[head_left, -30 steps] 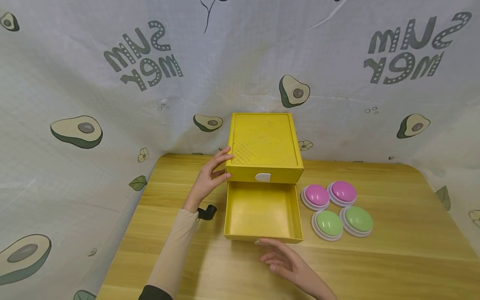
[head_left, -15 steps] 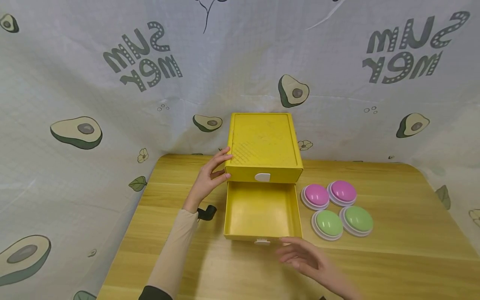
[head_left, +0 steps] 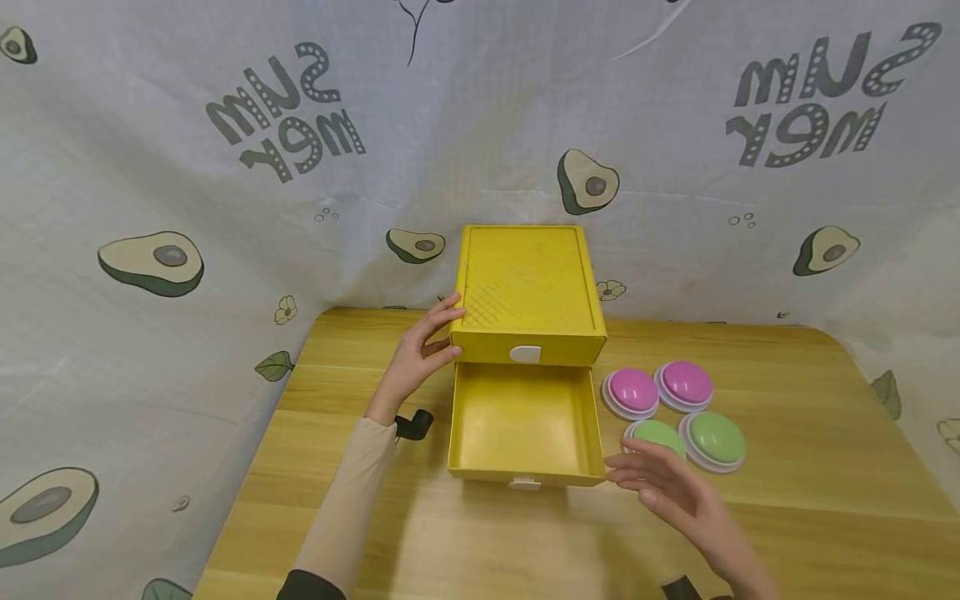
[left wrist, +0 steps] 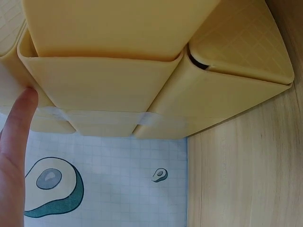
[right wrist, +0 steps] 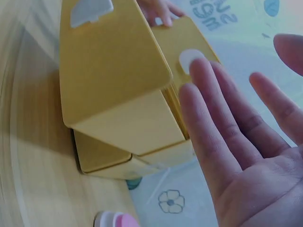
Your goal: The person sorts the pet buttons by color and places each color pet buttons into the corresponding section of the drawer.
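Note:
A yellow two-drawer cabinet [head_left: 528, 275] stands at the back of the table. Its lower drawer [head_left: 525, 425] is pulled out, with nothing visible inside; the upper one is closed. My left hand [head_left: 408, 362] rests on the cabinet's left side, its fingertips at the top edge and front corner. In the left wrist view one finger [left wrist: 16, 137] touches the yellow side wall. My right hand [head_left: 686, 500] hovers by the drawer's front right corner, fingers extended and holding nothing. It partly covers a green domed button [head_left: 656, 433]. In the right wrist view the palm [right wrist: 270, 189] faces the camera beside the drawer.
Right of the drawer sit two pink domed buttons [head_left: 633, 389] and another green one [head_left: 717, 437], all on white bases. The wooden table [head_left: 810, 433] meets an avocado-print cloth [head_left: 480, 108] behind the cabinet. White handles mark both drawer fronts.
My right hand has moved right, from the lower drawer's white handle to past its front right corner, over the near green button. The left hand and the drawer have stayed put.

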Available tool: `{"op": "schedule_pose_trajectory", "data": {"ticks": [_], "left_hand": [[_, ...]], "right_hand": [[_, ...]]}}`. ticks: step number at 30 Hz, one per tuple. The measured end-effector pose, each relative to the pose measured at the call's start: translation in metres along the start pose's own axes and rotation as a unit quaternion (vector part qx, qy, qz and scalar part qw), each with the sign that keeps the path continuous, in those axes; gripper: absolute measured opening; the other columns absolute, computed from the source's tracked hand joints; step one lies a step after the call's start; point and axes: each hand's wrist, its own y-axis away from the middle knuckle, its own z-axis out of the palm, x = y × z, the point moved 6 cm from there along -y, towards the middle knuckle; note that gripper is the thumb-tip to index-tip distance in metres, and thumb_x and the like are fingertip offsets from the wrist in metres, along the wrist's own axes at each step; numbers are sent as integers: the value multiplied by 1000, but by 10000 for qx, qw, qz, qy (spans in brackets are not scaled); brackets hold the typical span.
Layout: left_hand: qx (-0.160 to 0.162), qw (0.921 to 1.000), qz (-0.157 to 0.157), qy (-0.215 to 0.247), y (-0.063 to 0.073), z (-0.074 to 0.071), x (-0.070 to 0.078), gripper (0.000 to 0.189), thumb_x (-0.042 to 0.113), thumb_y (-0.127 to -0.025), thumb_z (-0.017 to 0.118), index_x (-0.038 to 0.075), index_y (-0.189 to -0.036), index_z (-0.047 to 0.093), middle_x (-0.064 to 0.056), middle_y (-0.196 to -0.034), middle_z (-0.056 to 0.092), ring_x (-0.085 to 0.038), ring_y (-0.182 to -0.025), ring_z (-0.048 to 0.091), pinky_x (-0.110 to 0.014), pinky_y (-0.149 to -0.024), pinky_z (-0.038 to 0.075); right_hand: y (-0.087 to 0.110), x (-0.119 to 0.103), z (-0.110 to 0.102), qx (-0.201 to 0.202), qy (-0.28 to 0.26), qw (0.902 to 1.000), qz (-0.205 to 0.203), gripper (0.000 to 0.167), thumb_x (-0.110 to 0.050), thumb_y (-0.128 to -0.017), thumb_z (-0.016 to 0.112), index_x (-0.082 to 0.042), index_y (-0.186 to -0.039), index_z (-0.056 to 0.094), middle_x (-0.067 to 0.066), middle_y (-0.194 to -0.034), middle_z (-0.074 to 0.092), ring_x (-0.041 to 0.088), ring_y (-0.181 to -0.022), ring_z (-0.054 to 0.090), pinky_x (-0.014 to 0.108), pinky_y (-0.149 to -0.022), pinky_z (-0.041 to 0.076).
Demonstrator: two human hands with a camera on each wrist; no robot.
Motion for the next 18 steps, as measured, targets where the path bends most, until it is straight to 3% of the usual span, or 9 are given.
{"op": "schedule_pose_trajectory", "data": {"ticks": [3, 10, 18], "left_hand": [[3, 10000, 13, -3, 0, 0, -1, 48, -9, -89, 61, -5, -135, 47, -13, -153, 30, -27, -136, 34, -51, -98, 42], [4, 10000, 79, 18, 1, 0, 0, 47, -10, -89, 60, -7, -134, 46, -14, -152, 30, -31, -137, 33, -53, -98, 42], [-12, 9999, 59, 93, 0, 0, 0, 48, -10, -89, 60, -6, -134, 47, -14, -153, 29, -30, -137, 33, -57, -98, 40]], "right_hand": [[3, 1, -8, 291, 59, 9996, 20, 57, 30, -84, 34, 18, -139, 27, 25, -132, 51, 24, -119, 55, 27, -97, 45], [12, 12, -29, 1287, 261, 9907, 359, 65, 29, -82, 42, 11, -142, 29, 7, -140, 49, 13, -126, 46, 18, -101, 36], [25, 33, -48, 2042, 728, 9748, 523, 69, 30, -76, 52, 13, -140, 31, 7, -142, 46, 12, -129, 38, 15, -103, 28]]}}
